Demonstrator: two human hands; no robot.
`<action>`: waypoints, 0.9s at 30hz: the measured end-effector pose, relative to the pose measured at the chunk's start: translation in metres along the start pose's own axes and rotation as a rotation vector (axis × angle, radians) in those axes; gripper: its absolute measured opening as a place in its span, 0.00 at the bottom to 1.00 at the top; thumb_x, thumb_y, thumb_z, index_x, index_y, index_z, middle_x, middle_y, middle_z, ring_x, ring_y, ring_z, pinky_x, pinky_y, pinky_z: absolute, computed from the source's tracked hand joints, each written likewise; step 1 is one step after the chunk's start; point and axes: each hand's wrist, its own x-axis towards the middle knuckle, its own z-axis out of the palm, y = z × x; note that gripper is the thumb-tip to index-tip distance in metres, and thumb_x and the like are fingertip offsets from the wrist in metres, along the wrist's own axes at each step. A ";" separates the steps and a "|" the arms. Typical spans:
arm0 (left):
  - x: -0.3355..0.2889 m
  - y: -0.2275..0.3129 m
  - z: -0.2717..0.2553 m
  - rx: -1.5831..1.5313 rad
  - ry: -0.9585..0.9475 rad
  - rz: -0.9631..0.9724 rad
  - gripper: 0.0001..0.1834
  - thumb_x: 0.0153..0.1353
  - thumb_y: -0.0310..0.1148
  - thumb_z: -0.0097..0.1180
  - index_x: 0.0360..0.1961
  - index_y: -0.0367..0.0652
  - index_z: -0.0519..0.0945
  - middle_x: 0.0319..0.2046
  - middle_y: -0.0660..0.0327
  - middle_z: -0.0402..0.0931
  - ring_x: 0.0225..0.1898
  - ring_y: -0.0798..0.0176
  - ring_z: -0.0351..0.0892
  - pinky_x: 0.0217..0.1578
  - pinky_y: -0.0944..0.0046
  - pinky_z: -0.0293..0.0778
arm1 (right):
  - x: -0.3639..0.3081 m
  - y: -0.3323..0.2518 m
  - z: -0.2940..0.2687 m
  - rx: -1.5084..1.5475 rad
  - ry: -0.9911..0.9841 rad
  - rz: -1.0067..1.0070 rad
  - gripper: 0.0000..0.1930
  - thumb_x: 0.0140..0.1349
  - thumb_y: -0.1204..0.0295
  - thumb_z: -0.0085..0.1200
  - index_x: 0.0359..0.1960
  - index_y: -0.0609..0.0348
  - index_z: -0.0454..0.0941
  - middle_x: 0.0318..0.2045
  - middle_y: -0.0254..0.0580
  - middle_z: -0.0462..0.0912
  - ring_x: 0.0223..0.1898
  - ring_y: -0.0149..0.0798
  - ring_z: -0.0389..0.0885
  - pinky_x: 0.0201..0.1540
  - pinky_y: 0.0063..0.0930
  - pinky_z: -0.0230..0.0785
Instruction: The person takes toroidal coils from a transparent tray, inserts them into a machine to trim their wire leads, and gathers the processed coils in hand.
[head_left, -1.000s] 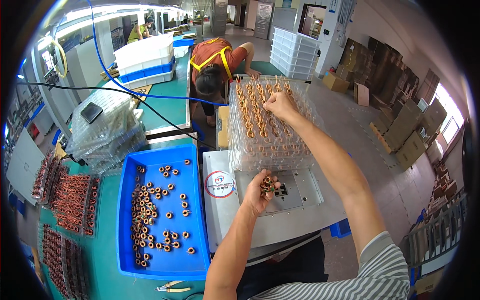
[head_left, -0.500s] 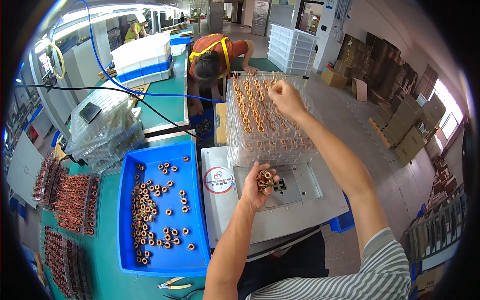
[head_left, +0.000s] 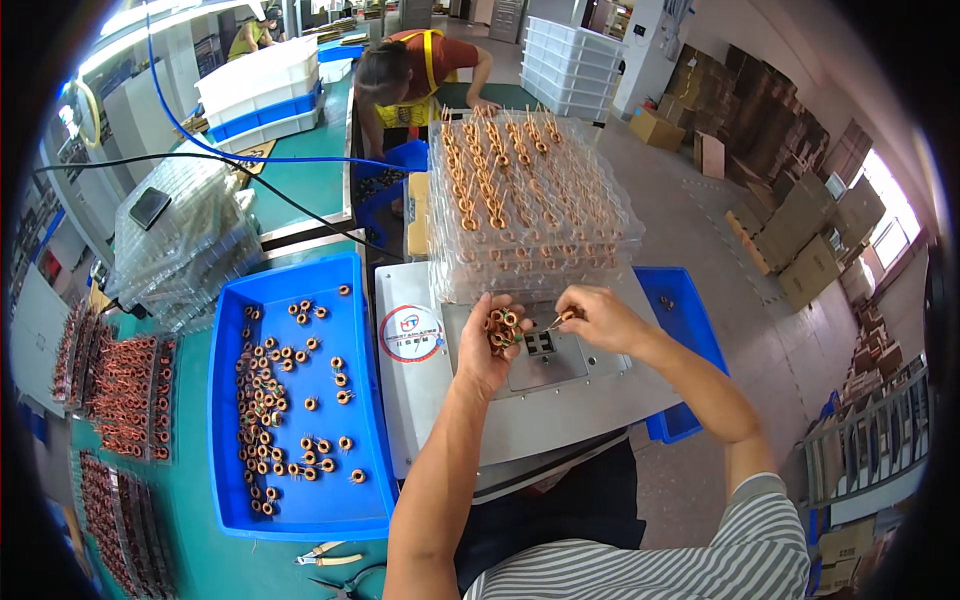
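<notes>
My left hand (head_left: 484,362) is cupped palm up over the metal machine top (head_left: 450,425), holding several copper-wound ring coils (head_left: 503,328). Close to its right, my right hand (head_left: 612,322) pinches one ring coil (head_left: 570,314) between thumb and fingers, the coil's thin wire leads pointing left. Below and between the hands, a small dark square fixture (head_left: 540,343) is set in the machine's plate. Just beyond them rises a stack of clear plastic trays (head_left: 590,215). Rows of copper coils (head_left: 495,170) stand in the top tray, mostly at its left and far side.
Left of the machine, a blue bin (head_left: 330,510) holds many loose coils. Filled coil trays (head_left: 130,400), pliers (head_left: 328,555) and more clear trays (head_left: 180,245) lie on the green table. Another blue bin (head_left: 690,330) is at right. A co-worker (head_left: 430,70) bends beyond the stack.
My right hand has come down from the top tray to beside my left hand and now pinches a coil. The view has shifted slightly. Beyond the stack, the co-worker's head has moved left.
</notes>
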 end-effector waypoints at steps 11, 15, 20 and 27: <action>-0.002 -0.002 0.001 -0.016 -0.013 0.010 0.17 0.68 0.49 0.47 0.43 0.47 0.75 0.37 0.57 0.78 0.33 0.59 0.80 0.12 0.75 0.64 | 0.013 0.029 0.026 -0.062 -0.091 -0.076 0.10 0.53 0.79 0.59 0.35 0.65 0.73 0.33 0.51 0.81 0.38 0.53 0.82 0.38 0.42 0.73; -0.002 -0.003 0.001 -0.005 -0.005 0.003 0.16 0.68 0.49 0.47 0.43 0.48 0.75 0.37 0.58 0.78 0.33 0.60 0.80 0.12 0.75 0.63 | 0.015 0.035 0.030 -0.040 -0.112 -0.108 0.09 0.53 0.78 0.59 0.36 0.65 0.74 0.33 0.51 0.81 0.38 0.54 0.81 0.39 0.43 0.72; -0.003 -0.002 0.002 0.004 -0.001 -0.007 0.16 0.68 0.48 0.47 0.42 0.48 0.75 0.37 0.58 0.77 0.33 0.61 0.80 0.12 0.76 0.63 | 0.020 0.041 0.032 -0.061 -0.116 -0.162 0.09 0.54 0.77 0.59 0.37 0.63 0.76 0.34 0.51 0.80 0.39 0.54 0.80 0.42 0.42 0.71; -0.002 -0.002 0.001 0.016 0.017 -0.008 0.15 0.68 0.47 0.48 0.44 0.47 0.74 0.37 0.58 0.77 0.33 0.62 0.80 0.13 0.75 0.63 | 0.023 0.044 0.034 -0.067 -0.228 -0.100 0.09 0.54 0.76 0.59 0.38 0.61 0.78 0.35 0.50 0.79 0.41 0.54 0.78 0.44 0.43 0.70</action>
